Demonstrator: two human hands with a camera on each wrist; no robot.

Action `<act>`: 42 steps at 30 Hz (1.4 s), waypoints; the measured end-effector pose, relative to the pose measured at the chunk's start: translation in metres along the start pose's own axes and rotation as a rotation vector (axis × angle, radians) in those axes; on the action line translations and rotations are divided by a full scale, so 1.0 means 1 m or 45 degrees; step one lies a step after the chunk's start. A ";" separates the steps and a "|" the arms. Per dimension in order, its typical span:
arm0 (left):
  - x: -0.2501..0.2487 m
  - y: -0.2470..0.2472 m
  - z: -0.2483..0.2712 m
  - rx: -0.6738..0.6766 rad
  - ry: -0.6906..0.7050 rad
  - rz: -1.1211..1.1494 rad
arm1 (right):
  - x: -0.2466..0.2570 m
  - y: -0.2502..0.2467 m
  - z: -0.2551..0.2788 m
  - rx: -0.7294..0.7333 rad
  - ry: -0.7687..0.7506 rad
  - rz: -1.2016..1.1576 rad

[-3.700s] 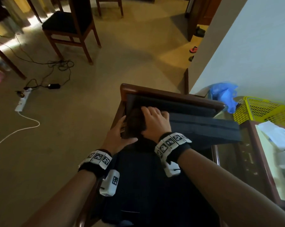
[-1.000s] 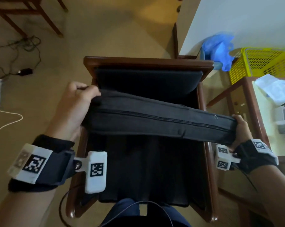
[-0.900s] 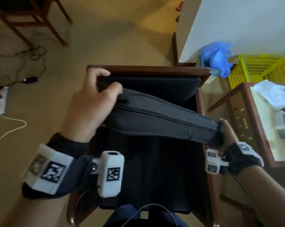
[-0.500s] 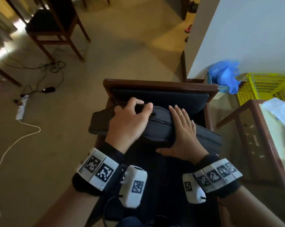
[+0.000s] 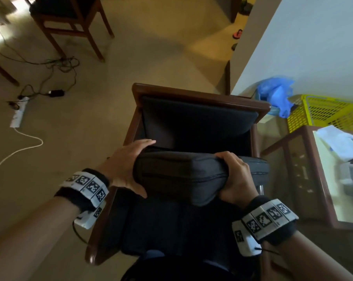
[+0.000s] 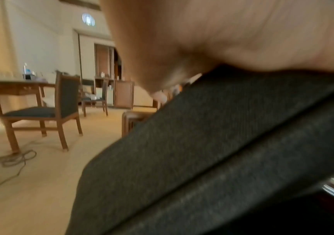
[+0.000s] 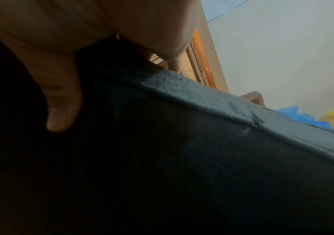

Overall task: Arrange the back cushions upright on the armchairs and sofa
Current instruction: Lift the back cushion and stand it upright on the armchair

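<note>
Both hands hold one dark back cushion (image 5: 181, 175) above the armchair (image 5: 200, 98) seat: left hand (image 5: 126, 165) wrapped around its left end, right hand (image 5: 235, 177) gripping its near edge right of centre.

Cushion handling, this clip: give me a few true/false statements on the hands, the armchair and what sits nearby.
1. Both hands hold the dark cushion. True: left hand at its left end, right hand further right.
2. The cushion already stands upright against the armchair back. False: it is held across the seat.
3. A yellow basket sits right of the armchair. True.
4. The blue plastic bag lies on the seat. False: it is beside the basket, by the wall.
</note>
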State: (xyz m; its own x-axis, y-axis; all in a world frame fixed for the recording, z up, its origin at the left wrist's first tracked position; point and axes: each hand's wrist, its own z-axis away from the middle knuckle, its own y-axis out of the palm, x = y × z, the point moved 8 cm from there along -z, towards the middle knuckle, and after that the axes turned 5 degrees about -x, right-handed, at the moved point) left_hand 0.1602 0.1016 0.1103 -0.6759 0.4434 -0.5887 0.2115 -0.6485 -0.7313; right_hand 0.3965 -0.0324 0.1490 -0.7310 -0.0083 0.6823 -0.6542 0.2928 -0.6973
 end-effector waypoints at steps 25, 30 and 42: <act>-0.136 0.014 -0.038 -0.253 0.222 -0.460 | -0.040 -0.048 0.007 -0.122 0.553 -0.258; -0.101 -0.003 -0.015 -0.505 0.222 -0.430 | -0.033 -0.029 0.001 -0.218 0.481 0.451; -0.031 0.019 0.021 -0.638 0.063 0.338 | -0.118 -0.106 0.048 -0.484 0.609 0.412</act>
State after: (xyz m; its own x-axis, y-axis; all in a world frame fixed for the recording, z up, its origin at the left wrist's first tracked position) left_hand 0.1707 0.0625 0.1222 -0.5227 0.3414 -0.7812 0.6870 -0.3738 -0.6231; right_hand 0.5431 -0.1082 0.1316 -0.6550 0.5328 0.5358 -0.2406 0.5251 -0.8163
